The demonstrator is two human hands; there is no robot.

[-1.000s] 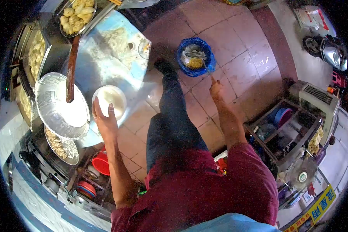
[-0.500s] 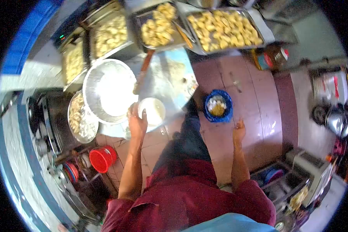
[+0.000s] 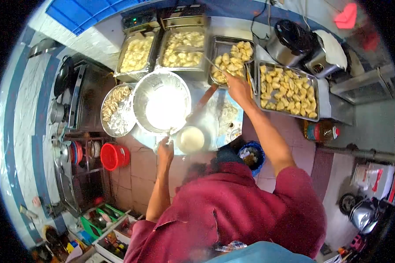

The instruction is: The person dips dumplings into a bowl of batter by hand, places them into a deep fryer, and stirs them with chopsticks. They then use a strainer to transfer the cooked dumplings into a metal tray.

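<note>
My right hand is closed round the handle of a long thin metal utensil, which reaches left over the tray of fried pieces toward the middle fryer. Its far end is hard to make out among the pale pieces there. My left hand, white batter on its fingertips, is just below the near rim of a large metal basin. The fingers look curled together; whatever they hold, if anything, is too small to name. Right beside this hand stands a bowl of white batter.
A plate of pale pieces adjoins the basin on the left. Another fryer is at the back left. A tray of golden pieces lies on the right. On the floor are a red bucket and a blue-lined bin.
My right hand has gone from above the floor by the bin to the back trays and now grips the utensil. My left hand's fingers have curled in. The view has swung rightward.
</note>
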